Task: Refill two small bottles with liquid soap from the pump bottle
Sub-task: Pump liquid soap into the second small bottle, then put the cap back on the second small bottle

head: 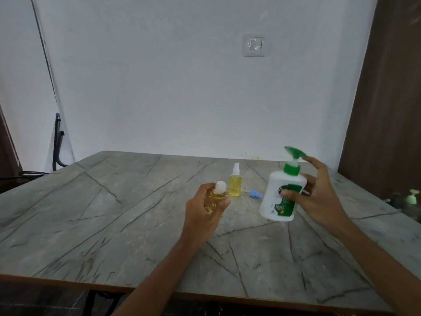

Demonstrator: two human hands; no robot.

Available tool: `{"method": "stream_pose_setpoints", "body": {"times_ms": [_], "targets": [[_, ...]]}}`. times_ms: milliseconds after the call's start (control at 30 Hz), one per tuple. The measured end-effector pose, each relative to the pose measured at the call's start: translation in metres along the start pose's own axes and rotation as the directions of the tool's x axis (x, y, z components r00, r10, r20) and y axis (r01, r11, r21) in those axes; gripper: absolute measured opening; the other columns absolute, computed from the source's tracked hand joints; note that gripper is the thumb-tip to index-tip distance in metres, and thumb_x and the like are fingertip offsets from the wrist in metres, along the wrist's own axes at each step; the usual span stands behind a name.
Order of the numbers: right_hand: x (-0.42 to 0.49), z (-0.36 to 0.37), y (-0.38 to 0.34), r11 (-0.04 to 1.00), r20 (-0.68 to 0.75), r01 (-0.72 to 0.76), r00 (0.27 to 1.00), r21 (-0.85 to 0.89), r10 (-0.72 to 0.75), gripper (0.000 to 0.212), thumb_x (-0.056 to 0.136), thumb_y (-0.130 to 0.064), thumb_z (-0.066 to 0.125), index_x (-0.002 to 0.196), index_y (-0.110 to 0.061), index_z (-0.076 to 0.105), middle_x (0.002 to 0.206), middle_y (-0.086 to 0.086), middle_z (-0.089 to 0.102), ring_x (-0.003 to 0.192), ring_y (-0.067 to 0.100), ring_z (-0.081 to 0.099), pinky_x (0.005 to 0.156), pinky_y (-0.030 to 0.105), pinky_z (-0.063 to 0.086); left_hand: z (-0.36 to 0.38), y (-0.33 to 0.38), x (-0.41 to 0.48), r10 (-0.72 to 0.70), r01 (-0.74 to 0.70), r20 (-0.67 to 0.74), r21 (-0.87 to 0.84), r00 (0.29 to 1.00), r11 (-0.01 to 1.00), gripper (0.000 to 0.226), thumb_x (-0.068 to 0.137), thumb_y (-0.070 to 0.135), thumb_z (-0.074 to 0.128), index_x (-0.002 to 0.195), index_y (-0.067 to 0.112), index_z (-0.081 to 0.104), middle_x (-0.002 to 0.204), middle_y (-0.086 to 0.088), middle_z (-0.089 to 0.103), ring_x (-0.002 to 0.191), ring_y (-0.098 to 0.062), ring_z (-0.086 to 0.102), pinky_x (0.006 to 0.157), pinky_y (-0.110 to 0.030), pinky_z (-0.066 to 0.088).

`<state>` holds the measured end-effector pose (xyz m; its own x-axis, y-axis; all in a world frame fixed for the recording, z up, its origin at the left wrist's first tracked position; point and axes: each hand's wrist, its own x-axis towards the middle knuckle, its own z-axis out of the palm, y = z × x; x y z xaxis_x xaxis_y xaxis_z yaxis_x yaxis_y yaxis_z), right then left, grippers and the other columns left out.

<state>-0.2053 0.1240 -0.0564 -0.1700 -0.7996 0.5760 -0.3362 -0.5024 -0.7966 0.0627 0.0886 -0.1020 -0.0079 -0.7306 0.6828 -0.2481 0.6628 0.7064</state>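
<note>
My left hand is wrapped round small bottle no. 1, thumb across the front, held upright just above the worktop. Its white neck shows; can't tell if it's open. Yellow liquid inside, level mostly hidden by my fingers.

My right hand grips the pump bottle round the body w/ thumb & lower fingers. Index finger is stretched up beside the green pump head, not pressing. The bottle is off the worktop and tilted, nozzle well apart from no. 1's neck.

Progress, my guess: small bottle no. 2 stands behind no. 1, white spray top on, yellow nearly to the shoulder, so prob. done. No. 1 is the one in hand: needs pumping or topping up, then capping. The blue cap lies on its side betw. no. 2 & the pump bottle, likely no. 1's.

Count: 2 small bottles, 1 pump bottle in hand, 1 loose blue cap. Also 1 blurred green-topped dispenser at the far right edge.
</note>
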Motion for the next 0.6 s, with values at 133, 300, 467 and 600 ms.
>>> {"method": "stream_pose_setpoints", "body": {"times_ms": [133, 300, 467, 600], "targets": [[0.045, -0.011, 0.020, 0.980, -0.100, 0.004, 0.995, -0.200, -0.025, 0.088, 0.071, -0.008, 0.085, 0.136, -0.031, 0.030, 0.101, 0.007, 0.071, 0.090, 0.020, 0.068, 0.079, 0.034, 0.054, 0.000, -0.002, 0.002, -0.061, 0.060, -0.018, -0.054, 0.998, 0.997, 0.049, 0.075, 0.048, 0.071, 0.116, 0.026, 0.055, 0.106, 0.008, 0.070, 0.096, -0.005, 0.067, 0.074, -0.038, 0.060], [0.075, -0.008, 0.051, 0.958, -0.145, -0.060, 0.989, -0.281, 0.019, 0.086, 0.073, -0.007, 0.084, 0.139, -0.024, 0.030, 0.108, 0.012, 0.067, 0.089, 0.026, 0.064, 0.080, 0.036, 0.052, 0.000, -0.006, 0.005, -0.100, 0.099, -0.011, -0.065, 0.995, 0.993, 0.046, 0.077, 0.045, 0.071, 0.116, 0.026, 0.054, 0.108, 0.010, 0.069, 0.099, -0.004, 0.066, 0.080, -0.037, 0.058], [0.088, -0.004, 0.077, 0.947, -0.147, -0.101, 0.987, -0.304, 0.058, 0.088, 0.073, -0.006, 0.083, 0.141, -0.021, 0.029, 0.107, 0.014, 0.064, 0.090, 0.029, 0.063, 0.082, 0.038, 0.051, 0.001, -0.008, 0.007, -0.121, 0.123, 0.020, -0.100, 0.992, 0.987, 0.039, 0.081, 0.037, 0.070, 0.114, 0.026, 0.054, 0.106, 0.010, 0.070, 0.099, -0.005, 0.066, 0.080, -0.035, 0.058], [0.091, -0.003, 0.084, 0.948, -0.125, -0.104, 0.990, -0.301, 0.069, 0.088, 0.074, -0.006, 0.082, 0.142, -0.021, 0.028, 0.101, 0.008, 0.062, 0.087, 0.026, 0.061, 0.079, 0.036, 0.050, 0.001, -0.010, 0.008, -0.137, 0.142, 0.043, -0.121, 0.990, 0.983, 0.042, 0.081, 0.041, 0.069, 0.117, 0.027, 0.052, 0.109, 0.007, 0.069, 0.100, -0.008, 0.066, 0.081, -0.037, 0.058]]}}
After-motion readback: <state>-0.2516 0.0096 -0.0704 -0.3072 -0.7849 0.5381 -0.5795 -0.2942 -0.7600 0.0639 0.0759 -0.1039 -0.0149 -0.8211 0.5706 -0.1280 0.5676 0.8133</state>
